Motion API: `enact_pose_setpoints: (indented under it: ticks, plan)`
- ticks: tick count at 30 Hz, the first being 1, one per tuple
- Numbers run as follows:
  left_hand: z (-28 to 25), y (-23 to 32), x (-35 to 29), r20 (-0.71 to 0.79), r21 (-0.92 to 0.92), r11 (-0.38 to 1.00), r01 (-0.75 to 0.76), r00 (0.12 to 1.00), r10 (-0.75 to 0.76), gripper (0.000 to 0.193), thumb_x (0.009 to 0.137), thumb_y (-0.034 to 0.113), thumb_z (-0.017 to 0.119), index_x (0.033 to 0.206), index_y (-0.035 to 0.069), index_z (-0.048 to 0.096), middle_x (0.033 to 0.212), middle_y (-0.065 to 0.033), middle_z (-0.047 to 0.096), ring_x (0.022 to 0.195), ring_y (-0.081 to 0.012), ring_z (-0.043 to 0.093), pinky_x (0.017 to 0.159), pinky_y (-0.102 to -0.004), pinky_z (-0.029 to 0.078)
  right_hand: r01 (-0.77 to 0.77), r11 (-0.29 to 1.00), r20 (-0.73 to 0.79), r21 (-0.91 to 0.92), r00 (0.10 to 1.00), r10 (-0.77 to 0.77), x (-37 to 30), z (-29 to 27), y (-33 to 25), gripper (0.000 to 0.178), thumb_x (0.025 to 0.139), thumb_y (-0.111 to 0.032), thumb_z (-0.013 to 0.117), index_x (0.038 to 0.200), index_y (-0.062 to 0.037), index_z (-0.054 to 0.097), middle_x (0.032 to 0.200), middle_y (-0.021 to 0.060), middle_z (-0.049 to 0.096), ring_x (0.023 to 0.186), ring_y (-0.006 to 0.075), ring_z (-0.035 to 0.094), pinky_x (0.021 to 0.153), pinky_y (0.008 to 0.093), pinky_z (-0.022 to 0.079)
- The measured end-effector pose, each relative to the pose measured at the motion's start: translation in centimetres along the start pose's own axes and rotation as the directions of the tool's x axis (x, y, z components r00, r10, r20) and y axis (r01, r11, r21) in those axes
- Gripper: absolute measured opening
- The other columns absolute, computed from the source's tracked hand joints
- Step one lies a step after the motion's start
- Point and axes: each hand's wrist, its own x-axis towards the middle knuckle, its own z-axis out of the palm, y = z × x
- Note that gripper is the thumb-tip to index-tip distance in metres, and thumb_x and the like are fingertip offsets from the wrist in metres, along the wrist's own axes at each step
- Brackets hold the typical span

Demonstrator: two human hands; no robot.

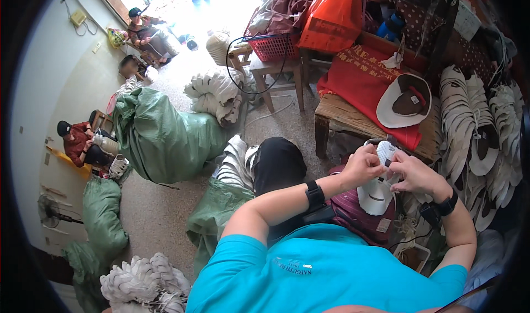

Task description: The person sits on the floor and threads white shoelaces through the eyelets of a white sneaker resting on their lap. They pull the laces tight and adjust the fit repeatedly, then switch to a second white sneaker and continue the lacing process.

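I had the left hand (364, 165) pinching at the white shoe piece (376, 198); whether the right hand (415, 175) gripped, I couldn't tell. Work seemed unfinished.

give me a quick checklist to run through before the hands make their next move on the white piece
1. Left hand on the white shoe piece: ok, fingers gripping its upper part.
2. Right hand at the same piece: ok, its fingers close to the left hand's.
3. Exactly what the right fingertips pinch: cannot tell, too small.
4. Piece above the lap: ok, over maroon striped fabric.
5. Wooden stool top free of things: not ok, a red cloth and a brown-and-white piece lie there.
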Motion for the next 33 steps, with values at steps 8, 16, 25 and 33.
enact_pose_setpoints:
  ticks: [8, 16, 25, 33]
  plan:
    - [0.5, 3.7, 0.2, 0.015, -0.203, 0.977, -0.059, 0.998, 0.064, 0.020, 0.089, 0.020, 0.067, 0.080, 0.003, 0.062, 0.082, -0.0092, 0.055, 0.077, -0.0235, 0.056, 0.068, -0.0356, 0.046, -0.021, 1.000, -0.051, -0.013, 0.998, 0.020, -0.8, 0.5, -1.1, 0.053, 0.066, -0.009, 0.085, 0.109, -0.0018, 0.056, 0.103, 0.0103, 0.046, 0.091, 0.0269, 0.054, 0.077, 0.0346, 0.049]
    - [1.6, 1.3, 1.3, 0.314, 0.327, 0.859, -0.393, 0.903, 0.294, 0.012, 0.083, 0.017, 0.060, 0.090, 0.008, 0.065, 0.091, -0.0134, 0.065, 0.084, -0.0331, 0.065, 0.074, -0.0439, 0.053, -0.023, 0.999, -0.254, 0.026, 0.967, 0.029, -2.0, 2.9, -0.4, 0.052, 0.063, -0.001, 0.081, 0.110, -0.0044, 0.059, 0.101, 0.0125, 0.051, 0.096, 0.0318, 0.053, 0.083, 0.0386, 0.047]
    - [1.9, 3.9, 2.6, 0.483, 0.432, 0.845, -0.314, 0.872, 0.077, 0.005, 0.075, 0.019, 0.068, 0.076, 0.015, 0.071, 0.079, -0.0090, 0.069, 0.079, -0.0296, 0.069, 0.070, -0.0434, 0.054, 0.010, 0.992, -0.420, 0.123, 0.907, 0.043, -2.5, 4.8, 0.4, 0.040, 0.066, 0.001, 0.079, 0.101, -0.0008, 0.059, 0.099, 0.0123, 0.051, 0.090, 0.0297, 0.054, 0.076, 0.0367, 0.047]
    - [1.9, 4.4, 3.1, 0.528, 0.475, 0.837, -0.272, 0.849, -0.025, 0.017, 0.074, 0.026, 0.068, 0.083, 0.012, 0.071, 0.081, -0.0114, 0.070, 0.080, -0.0326, 0.070, 0.065, -0.0431, 0.055, 0.048, 0.999, -0.485, -0.004, 0.874, -0.044, -2.5, 5.2, 0.0, 0.029, 0.069, 0.005, 0.078, 0.088, 0.0002, 0.056, 0.097, 0.0092, 0.048, 0.076, 0.0185, 0.056, 0.066, 0.0295, 0.047]
